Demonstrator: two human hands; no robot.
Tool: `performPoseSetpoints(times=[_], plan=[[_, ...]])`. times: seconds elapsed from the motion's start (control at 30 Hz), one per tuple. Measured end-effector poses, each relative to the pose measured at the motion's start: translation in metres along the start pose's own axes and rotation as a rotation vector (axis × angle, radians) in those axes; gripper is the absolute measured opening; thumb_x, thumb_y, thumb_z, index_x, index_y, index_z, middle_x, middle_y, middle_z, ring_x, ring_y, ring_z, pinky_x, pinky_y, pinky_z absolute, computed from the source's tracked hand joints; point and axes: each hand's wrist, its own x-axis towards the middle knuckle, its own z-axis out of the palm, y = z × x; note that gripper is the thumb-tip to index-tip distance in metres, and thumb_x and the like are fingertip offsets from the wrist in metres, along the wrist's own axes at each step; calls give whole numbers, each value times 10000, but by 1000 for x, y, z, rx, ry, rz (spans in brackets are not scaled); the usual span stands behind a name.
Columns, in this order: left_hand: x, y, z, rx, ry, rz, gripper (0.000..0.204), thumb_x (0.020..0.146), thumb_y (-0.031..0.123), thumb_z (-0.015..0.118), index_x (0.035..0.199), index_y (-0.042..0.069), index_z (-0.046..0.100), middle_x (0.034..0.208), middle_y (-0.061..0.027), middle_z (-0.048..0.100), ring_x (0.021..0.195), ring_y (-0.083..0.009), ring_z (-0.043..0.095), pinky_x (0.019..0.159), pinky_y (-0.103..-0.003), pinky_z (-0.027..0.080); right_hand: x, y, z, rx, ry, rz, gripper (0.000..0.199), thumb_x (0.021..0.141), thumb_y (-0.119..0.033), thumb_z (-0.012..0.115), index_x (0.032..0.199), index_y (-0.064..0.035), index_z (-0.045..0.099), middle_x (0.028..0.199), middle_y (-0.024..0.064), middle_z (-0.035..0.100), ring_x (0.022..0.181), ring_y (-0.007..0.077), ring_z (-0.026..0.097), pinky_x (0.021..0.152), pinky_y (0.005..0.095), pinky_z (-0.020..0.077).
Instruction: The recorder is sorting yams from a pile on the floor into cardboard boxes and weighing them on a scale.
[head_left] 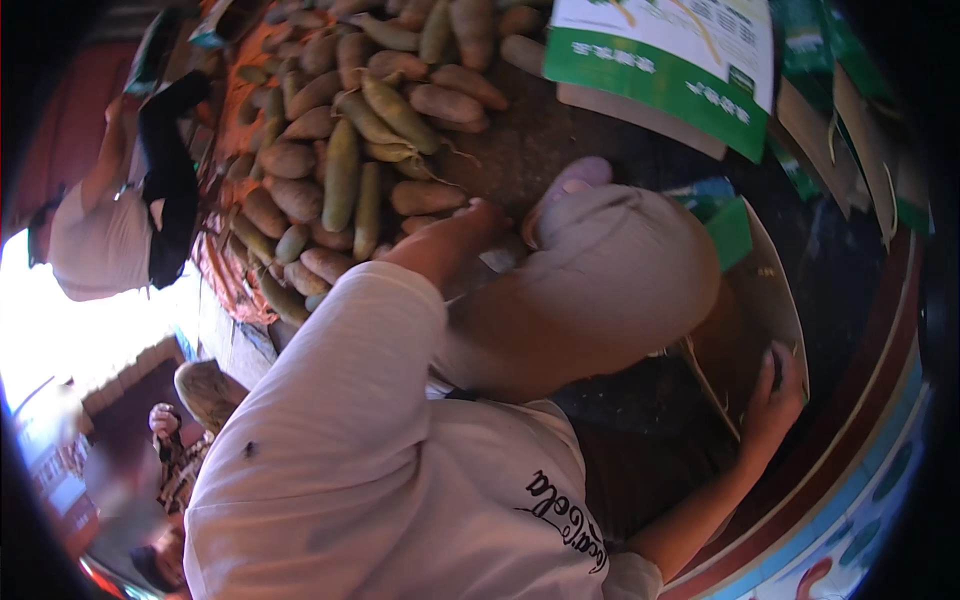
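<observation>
At the pile edge by the bent knee (625, 260), left hand (474, 223) is down against the roots (341, 175), fingers mostly hidden. Can't tell if it's closed on one. Right hand (776, 396) is at the rim of the open tan box (765, 285), fingers near the edge; can't tell if it's pinching the wall or just resting. Hands well apart, one each side of the knee.

Roots are heaped loose, brown and green mixed, several with thin tails. Box sits to the right, green flap (729, 232) folded out. Printed carton (640, 75) above it, purple shoe (580, 180) between pile and box. Co-worker (105, 235) on the far left.

Handling notes, my judgement: take loose ones off the edge first, since the heap could roll if pulled from underneath. Grip at the thick middle, not the tail; tails likely snap. Steady the box by its wall, flap kept clear of the opening. Lift around the knee, lay roots down, don't drop; skins probably bruise.
</observation>
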Motion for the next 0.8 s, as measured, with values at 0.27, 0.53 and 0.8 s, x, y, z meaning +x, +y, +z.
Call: performPoseSetpoints(times=[0.27, 0.53, 0.8], plan=[[-24, -12, -10, -224, 74, 9, 737, 555, 155, 789, 1210, 129, 452, 1142, -142, 527, 1043, -316, 550, 806, -445, 476, 0, -16, -8, 48, 65, 17, 153, 825, -62, 566, 965, -2, 583, 888, 163, 595, 828, 305, 599, 732, 338, 455], [64, -9, 52, -174, 118, -65, 675, 609, 135, 735, 1221, 119, 451, 1138, -170, 554, 1039, -313, 560, 821, -419, 479, -1, -13, -11, 22, 140, 3, 147, 796, -86, 589, 924, -14, 585, 874, 153, 596, 811, 328, 582, 714, 371, 448], [13, -95, 89, -311, 198, -196, 601, 665, 144, 707, 1210, 94, 459, 1130, -161, 567, 1024, -285, 573, 818, -398, 483, -11, -4, -15, 18, 188, 42, 139, 781, -111, 596, 893, -29, 592, 851, 143, 601, 789, 330, 576, 693, 400, 442]])
